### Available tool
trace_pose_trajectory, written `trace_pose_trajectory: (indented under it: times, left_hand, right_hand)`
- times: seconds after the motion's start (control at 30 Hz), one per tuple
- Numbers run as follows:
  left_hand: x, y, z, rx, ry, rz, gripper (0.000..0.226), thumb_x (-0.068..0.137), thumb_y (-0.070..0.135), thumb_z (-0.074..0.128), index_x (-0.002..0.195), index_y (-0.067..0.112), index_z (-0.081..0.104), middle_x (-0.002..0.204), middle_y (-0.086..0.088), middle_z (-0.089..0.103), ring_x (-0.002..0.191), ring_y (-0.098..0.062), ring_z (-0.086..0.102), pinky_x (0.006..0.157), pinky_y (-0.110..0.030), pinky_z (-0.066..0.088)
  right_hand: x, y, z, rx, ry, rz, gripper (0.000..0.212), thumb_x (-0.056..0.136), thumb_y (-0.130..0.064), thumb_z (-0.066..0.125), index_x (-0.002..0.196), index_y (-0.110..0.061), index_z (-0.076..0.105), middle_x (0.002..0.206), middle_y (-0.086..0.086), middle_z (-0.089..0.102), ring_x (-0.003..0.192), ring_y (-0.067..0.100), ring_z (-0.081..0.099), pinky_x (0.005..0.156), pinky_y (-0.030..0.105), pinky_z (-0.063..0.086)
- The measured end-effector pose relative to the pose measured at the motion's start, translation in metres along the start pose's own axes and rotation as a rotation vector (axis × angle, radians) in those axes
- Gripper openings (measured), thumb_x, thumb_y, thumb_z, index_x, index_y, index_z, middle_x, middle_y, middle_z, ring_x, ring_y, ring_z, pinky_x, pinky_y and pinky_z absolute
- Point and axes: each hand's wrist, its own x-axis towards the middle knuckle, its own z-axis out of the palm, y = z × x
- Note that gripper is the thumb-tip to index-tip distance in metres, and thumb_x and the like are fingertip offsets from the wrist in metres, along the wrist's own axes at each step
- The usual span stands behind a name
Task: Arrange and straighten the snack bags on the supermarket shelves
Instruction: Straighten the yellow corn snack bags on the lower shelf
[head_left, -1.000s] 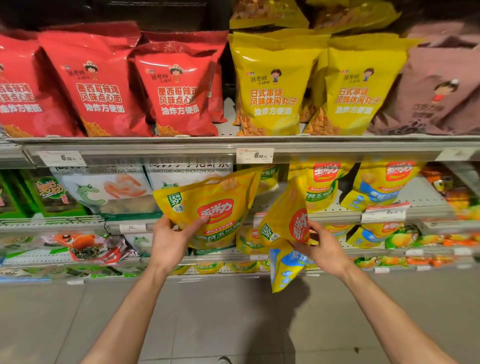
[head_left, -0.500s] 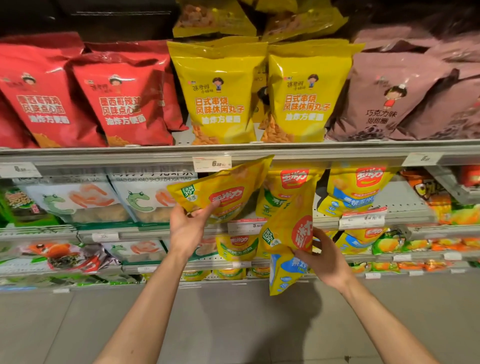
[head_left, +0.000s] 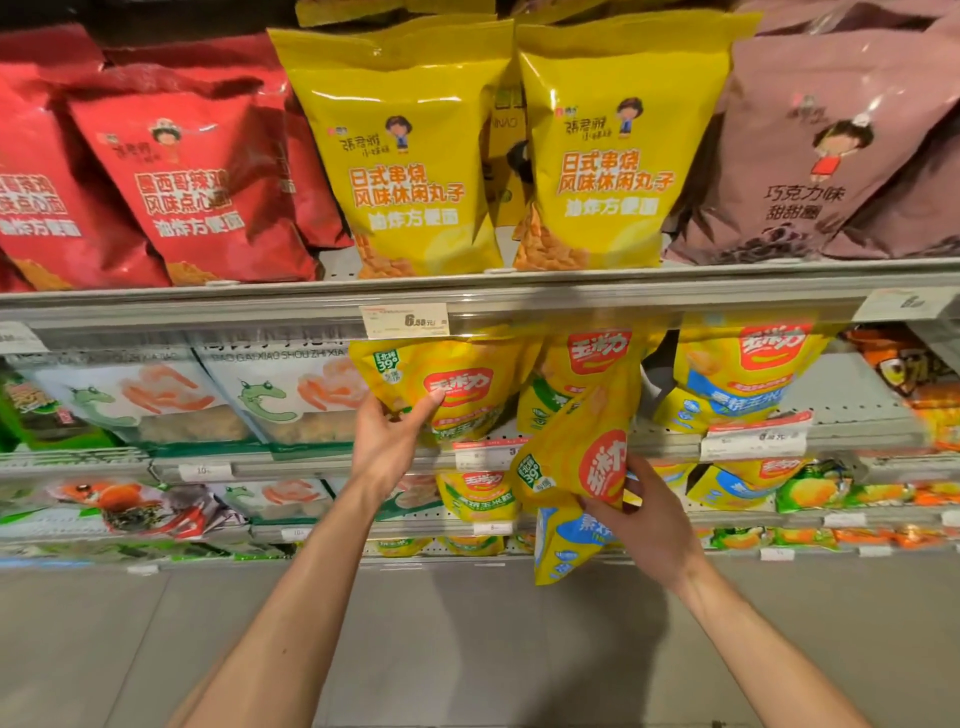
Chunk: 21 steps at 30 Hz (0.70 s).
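Shelving fills our view: several metal tiers stacked with snack bags above a plain grey floor (head_left: 467, 649). On the top shelf (head_left: 519, 291), red bags (head_left: 202, 187) sit at the left, two tall yellow bags (head_left: 410, 156) in the middle and mauve bags (head_left: 810, 156) at the right, with a price tag (head_left: 404, 320) clipped on the rail below them. Our left hand (head_left: 387, 439) grips the lower corner of a yellow corn-snack bag (head_left: 447, 384) against the second tier, thumb pressed over its front. Just to the right and nearer, our right hand (head_left: 649, 525) pinches a tilted yellow bag (head_left: 587, 457) together with a blue-and-yellow bag (head_left: 563, 545) hanging below it, both held off the shelf. More bags of that brand stand behind on the second tier (head_left: 857, 426). White shrimp-cracker bags (head_left: 280, 389) lie at the left.
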Motion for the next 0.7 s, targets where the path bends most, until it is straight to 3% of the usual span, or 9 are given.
trace_pose_trajectory:
  times: [0.17,0.27,0.33,0.47,0.53,0.7]
  left_hand:
    - [0.010,0.000,0.004,0.044,-0.069,0.003,0.039,0.090,0.034,0.077,0.121,0.011,0.069,0.107,0.001,0.078,0.093,-0.012,0.076,0.080,-0.031,0.064]
    - [0.014,0.001,0.012,0.048,-0.052,-0.025,0.038,0.091,0.033,0.076,0.120,0.010,0.069,0.103,0.006,0.076,0.085,0.001,0.073,0.068,-0.013,0.057]
    - [0.019,0.005,0.018,0.065,-0.031,-0.029,0.038,0.091,0.034,0.076,0.116,0.005,0.070,0.094,0.007,0.074,0.075,0.005,0.070,0.061,-0.009,0.052]
    - [0.029,0.010,0.022,0.082,-0.025,-0.044,0.043,0.087,0.043,0.078,0.118,0.014,0.069,0.099,0.009,0.074,0.089,-0.004,0.071,0.081,-0.028,0.060]
    - [0.032,0.012,0.022,0.081,-0.030,-0.048,0.043,0.084,0.045,0.081,0.113,0.014,0.072,0.101,0.005,0.077,0.091,-0.011,0.074,0.084,-0.034,0.062]
    - [0.023,0.014,0.018,-0.044,0.000,-0.072,0.044,0.077,0.036,0.089,0.106,0.015,0.064,0.099,-0.002,0.077,0.092,-0.016,0.074,0.083,-0.032,0.060]
  right_hand:
    - [0.006,0.003,0.004,0.023,0.033,0.003,0.052,0.082,-0.023,0.084,0.123,-0.033,0.053,0.110,-0.016,0.066,0.104,0.006,0.066,0.079,0.022,0.053]
    - [0.008,0.007,0.008,0.019,0.040,0.015,0.054,0.081,-0.023,0.085,0.125,-0.030,0.054,0.112,-0.012,0.067,0.105,0.010,0.067,0.078,0.020,0.054]
    - [0.009,0.009,0.009,0.013,0.053,0.016,0.056,0.081,-0.021,0.085,0.130,-0.024,0.056,0.113,-0.008,0.068,0.105,0.010,0.068,0.070,0.013,0.054]
    - [0.008,0.006,0.010,-0.012,0.068,0.029,0.060,0.083,-0.018,0.083,0.136,-0.017,0.055,0.112,-0.005,0.066,0.097,-0.005,0.061,0.063,0.004,0.049]
    - [0.008,0.006,0.011,-0.013,0.074,0.040,0.061,0.083,-0.017,0.083,0.137,-0.017,0.054,0.111,-0.005,0.064,0.093,-0.010,0.057,0.061,0.002,0.047]
    - [0.007,0.004,0.013,-0.041,0.079,0.034,0.063,0.082,-0.018,0.084,0.137,-0.015,0.054,0.112,-0.002,0.064,0.090,-0.011,0.056,0.061,0.001,0.046]
